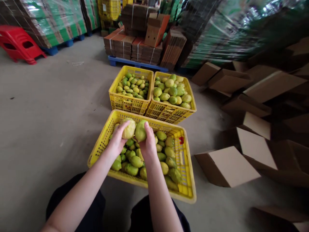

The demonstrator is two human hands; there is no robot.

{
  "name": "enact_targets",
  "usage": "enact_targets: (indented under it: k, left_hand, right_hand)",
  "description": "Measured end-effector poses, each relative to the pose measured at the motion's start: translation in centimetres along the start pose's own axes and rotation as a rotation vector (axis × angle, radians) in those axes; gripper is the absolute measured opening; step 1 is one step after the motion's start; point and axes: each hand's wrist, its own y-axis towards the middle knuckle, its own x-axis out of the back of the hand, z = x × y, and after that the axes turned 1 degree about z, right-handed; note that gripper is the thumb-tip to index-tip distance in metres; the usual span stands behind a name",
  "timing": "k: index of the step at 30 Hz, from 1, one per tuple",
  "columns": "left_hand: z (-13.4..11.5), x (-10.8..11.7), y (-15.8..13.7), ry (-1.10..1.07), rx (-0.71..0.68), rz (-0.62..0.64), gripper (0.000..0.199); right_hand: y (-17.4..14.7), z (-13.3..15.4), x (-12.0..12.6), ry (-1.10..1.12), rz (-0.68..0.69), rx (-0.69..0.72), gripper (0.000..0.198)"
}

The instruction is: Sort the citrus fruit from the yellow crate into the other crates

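Observation:
My left hand (118, 137) is closed around a pale yellow-green lemon (129, 129). In my right hand (150, 141) I grip a greener lemon (140, 130), close beside the first one. Both hands are above a yellow plastic crate (189, 170) with slotted walls. Inside it lie several green and yellowish lemons (136, 161), partly hidden by my hands and forearms.
Behind stand two more yellow crates, the left one (130, 102) with smaller lemons, the right one (169, 112) with larger ones. Cardboard boxes (234, 164) lie along the right. Flattened cartons rest on a blue pallet (140, 64). A red stool (20, 42) stands far left.

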Motion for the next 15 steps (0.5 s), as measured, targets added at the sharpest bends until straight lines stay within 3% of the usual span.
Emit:
enact_targets:
  k: [5,7,10,15]
  left_hand:
    - [0.6,-0.2,-0.4,-0.05,-0.01,-0.041,0.007]
    - [0.7,-0.6,-0.6,-0.167,-0.029,-0.057,0.022]
    - [0.2,-0.9,-0.9,-0.244,-0.005,0.025,0.038]
    - [-0.9,-0.8,-0.9,-0.224,-0.034,0.111,0.03]
  right_hand:
    - [-0.5,1.2,-0.7,0.095,-0.105,-0.007,0.018]
    - [-0.4,1.7,-0.7,0.179,-0.078,-0.078,0.013]
    - [-0.1,2.4,-0.5,0.257,-0.065,-0.176,0.017]
    - [-0.4,3.0,-0.3,0.239,0.043,-0.159,0.03]
